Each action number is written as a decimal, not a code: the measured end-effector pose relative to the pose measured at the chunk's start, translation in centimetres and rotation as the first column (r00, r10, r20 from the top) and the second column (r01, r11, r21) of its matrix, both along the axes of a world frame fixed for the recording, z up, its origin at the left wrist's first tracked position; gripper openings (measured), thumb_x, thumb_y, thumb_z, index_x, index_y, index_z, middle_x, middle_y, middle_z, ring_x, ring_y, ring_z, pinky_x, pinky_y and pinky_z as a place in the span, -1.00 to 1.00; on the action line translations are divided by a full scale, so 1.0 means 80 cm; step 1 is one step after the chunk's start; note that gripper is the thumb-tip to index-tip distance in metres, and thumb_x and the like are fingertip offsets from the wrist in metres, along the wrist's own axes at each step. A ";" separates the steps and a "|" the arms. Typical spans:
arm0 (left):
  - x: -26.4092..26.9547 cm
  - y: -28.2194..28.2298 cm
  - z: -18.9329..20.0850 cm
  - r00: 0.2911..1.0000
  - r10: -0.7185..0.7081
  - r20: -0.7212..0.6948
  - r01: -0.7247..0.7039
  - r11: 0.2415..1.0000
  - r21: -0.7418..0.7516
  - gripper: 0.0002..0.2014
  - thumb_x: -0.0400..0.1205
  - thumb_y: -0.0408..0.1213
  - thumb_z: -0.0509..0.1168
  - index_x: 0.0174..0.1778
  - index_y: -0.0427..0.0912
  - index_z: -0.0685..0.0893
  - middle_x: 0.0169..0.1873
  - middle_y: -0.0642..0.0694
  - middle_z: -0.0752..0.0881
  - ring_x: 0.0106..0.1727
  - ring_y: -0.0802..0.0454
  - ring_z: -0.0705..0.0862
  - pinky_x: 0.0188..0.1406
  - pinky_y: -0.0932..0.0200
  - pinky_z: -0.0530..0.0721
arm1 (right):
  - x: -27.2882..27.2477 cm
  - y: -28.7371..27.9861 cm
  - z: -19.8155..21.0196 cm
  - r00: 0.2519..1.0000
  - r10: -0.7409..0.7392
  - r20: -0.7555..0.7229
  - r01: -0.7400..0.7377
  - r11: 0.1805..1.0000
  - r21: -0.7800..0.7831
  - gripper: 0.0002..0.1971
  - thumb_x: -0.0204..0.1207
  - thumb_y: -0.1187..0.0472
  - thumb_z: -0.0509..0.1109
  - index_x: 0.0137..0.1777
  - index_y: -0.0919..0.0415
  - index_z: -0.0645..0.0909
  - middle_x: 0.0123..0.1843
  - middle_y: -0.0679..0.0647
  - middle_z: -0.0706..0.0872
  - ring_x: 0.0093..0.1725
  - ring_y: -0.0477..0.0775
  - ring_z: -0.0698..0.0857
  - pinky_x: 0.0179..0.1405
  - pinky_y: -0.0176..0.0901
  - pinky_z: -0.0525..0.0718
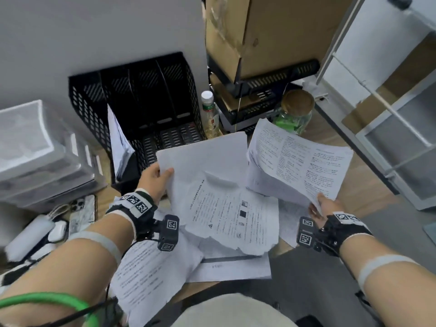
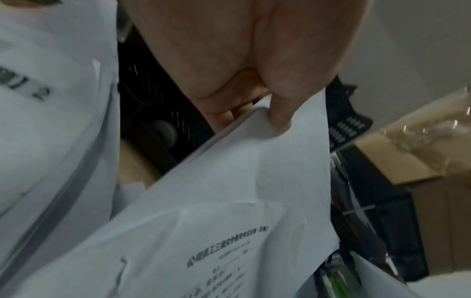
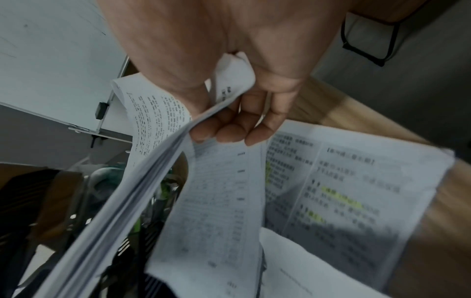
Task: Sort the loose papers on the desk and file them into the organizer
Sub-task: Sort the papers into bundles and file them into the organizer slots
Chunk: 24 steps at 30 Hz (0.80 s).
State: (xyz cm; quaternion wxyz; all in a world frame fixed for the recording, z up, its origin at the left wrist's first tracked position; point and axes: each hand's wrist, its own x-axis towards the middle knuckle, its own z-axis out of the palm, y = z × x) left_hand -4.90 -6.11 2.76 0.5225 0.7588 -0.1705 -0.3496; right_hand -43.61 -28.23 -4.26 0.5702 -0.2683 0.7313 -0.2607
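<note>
My left hand (image 1: 157, 177) pinches the upper left corner of a bundle of white printed sheets (image 1: 219, 192), thumb on top (image 2: 280, 113), lifted over the desk. To the right, my right hand (image 1: 322, 205) grips the near corner of a thick printed stack (image 1: 299, 159); the fingers (image 3: 229, 129) curl under it and the pages fan out. The black mesh organizer (image 1: 141, 107) stands behind the left hand against the wall; its left slot holds some papers (image 1: 119, 142). More loose papers (image 1: 151, 272) lie on the desk beneath both hands.
A grey drawer unit (image 1: 40, 152) stands at the left, with a phone (image 1: 82, 212) and charger (image 1: 28, 234) in front. A bottle (image 1: 208, 114) and a glass jar (image 1: 296, 112) sit right of the organizer, below cardboard boxes (image 1: 271, 31). A white shelf frame (image 1: 377, 102) flanks the right.
</note>
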 end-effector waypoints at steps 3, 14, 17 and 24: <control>0.025 0.027 0.015 0.998 0.052 -0.030 -0.054 0.995 -0.078 -0.84 0.60 -0.14 0.41 0.07 -0.02 0.76 0.14 -0.17 0.82 0.18 -0.24 0.78 0.31 -0.31 0.69 | 0.017 0.013 0.004 1.000 0.010 0.021 -0.008 0.998 -0.064 -0.77 0.58 0.13 0.36 0.12 0.26 0.55 -0.26 0.26 0.64 -0.53 0.14 0.61 -0.52 -0.09 0.63; 0.054 0.121 0.009 1.000 -0.028 0.003 0.028 1.000 0.001 -0.82 0.73 -0.42 0.23 0.20 -0.17 0.65 0.09 -0.28 0.76 0.08 -0.28 0.74 0.20 -0.31 0.71 | 0.059 0.119 0.013 1.000 -0.001 0.013 0.002 0.999 -0.049 -0.78 0.66 0.19 0.32 0.18 0.33 0.50 -0.20 0.29 0.64 -0.35 0.22 0.61 -0.36 -0.02 0.68; 0.067 0.143 -0.028 0.992 -0.127 -0.001 0.124 0.971 0.204 -0.82 0.72 -0.38 0.26 0.20 -0.22 0.67 0.14 -0.36 0.75 0.13 -0.34 0.73 0.26 -0.38 0.69 | 0.053 0.138 0.009 1.000 -0.023 -0.008 0.023 1.000 -0.015 -0.66 0.65 0.18 0.33 0.34 0.33 0.48 0.10 0.37 0.66 -0.26 0.27 0.66 -0.47 0.00 0.73; 0.064 0.144 -0.027 0.932 -0.127 0.341 -0.043 0.893 0.449 -0.67 0.68 -0.19 0.34 0.23 -0.38 0.63 -0.01 -0.30 0.69 0.14 -0.30 0.69 0.04 0.05 0.56 | 0.054 0.170 0.025 0.997 0.069 -0.022 -0.069 0.997 -0.035 -0.74 0.66 0.18 0.33 0.24 0.32 0.53 0.16 0.31 0.69 -0.15 0.25 0.70 0.00 0.16 0.76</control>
